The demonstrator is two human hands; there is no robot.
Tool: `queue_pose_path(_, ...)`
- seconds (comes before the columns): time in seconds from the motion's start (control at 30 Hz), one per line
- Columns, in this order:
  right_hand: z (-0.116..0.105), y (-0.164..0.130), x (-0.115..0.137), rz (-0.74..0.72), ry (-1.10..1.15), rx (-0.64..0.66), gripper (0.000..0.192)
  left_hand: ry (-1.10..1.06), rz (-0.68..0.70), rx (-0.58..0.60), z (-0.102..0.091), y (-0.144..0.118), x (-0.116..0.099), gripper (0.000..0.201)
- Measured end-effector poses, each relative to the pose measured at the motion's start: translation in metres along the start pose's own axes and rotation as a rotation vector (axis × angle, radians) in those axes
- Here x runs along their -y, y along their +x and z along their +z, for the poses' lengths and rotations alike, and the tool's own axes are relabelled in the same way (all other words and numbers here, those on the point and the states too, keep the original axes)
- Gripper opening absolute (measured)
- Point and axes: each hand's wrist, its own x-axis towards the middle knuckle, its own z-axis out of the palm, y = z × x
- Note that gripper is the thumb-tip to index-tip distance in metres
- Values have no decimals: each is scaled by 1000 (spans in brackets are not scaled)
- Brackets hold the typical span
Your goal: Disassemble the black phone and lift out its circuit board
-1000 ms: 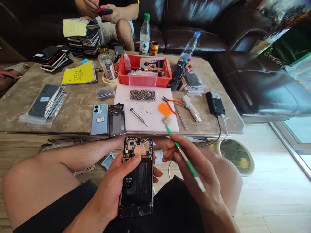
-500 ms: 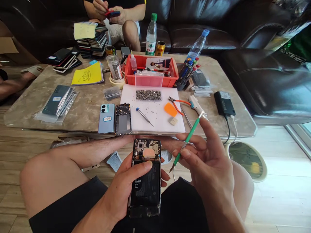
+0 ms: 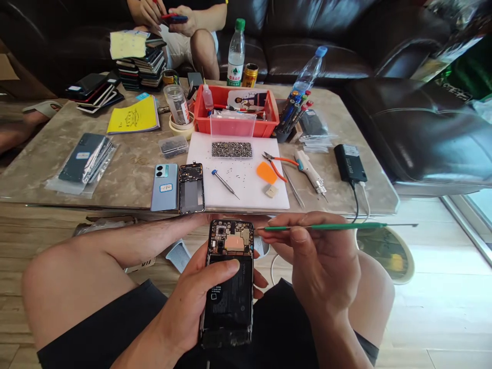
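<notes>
An opened phone (image 3: 227, 302), its circuit board bare at the top and black battery below, is gripped in my left hand (image 3: 188, 294). My left thumb lies across the battery and the fingertips show at the phone's right edge. Between the thumb and fingers of my right hand (image 3: 323, 266) is a slim green pry tool (image 3: 342, 226), held almost level. Its left tip is close to the phone's upper right edge; I cannot tell whether they touch. The thin metal end points right.
On the table (image 3: 130, 164) lie a blue phone back cover (image 3: 164, 192), a phone mid-frame (image 3: 192, 192), a screwdriver (image 3: 225, 184), a box of screws (image 3: 231, 149), cutters (image 3: 274, 166) and an electric screwdriver (image 3: 310, 171). Behind stands a red bin (image 3: 238, 128). Another person (image 3: 180, 31) sits opposite, holding a phone.
The green tool has turned from steeply slanted to nearly level, and its left tip has come up beside the phone's top right edge. The left hand keeps its hold on the phone.
</notes>
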Motion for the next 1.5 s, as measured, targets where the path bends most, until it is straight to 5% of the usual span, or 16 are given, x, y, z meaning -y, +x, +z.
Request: queue_pose_path(1.5,-15,-4,-14,-239,-113,201,24,23,-10,-33,7,-7,-6,32)
